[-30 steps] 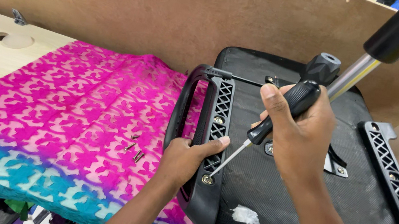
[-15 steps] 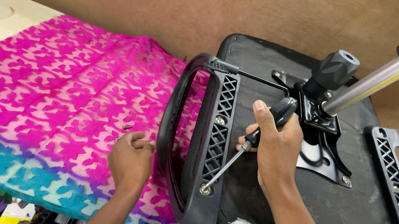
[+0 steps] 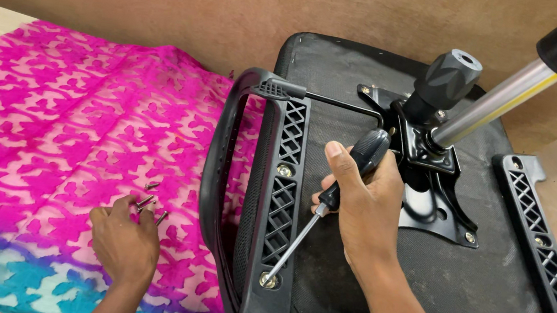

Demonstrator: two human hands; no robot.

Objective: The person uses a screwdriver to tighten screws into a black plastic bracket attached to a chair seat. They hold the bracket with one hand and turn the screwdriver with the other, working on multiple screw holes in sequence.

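Your right hand (image 3: 365, 204) grips the screwdriver (image 3: 338, 193) in the near armrest (image 3: 273, 199) screw; left fingers (image 3: 142, 214), loosely open, touch loose screws (image 3: 151, 201); the other armrest (image 3: 545, 256) waits

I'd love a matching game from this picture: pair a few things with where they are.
Things:
1. screwdriver
2. loose screws
3. armrest
4. metal column

Places:
A. lying on the pink cloth, at the left hand
B. rising at top right from the seat plate
C. gripped in the right hand
D. bolted along the seat's left edge

Pairs: 1-C, 2-A, 3-D, 4-B
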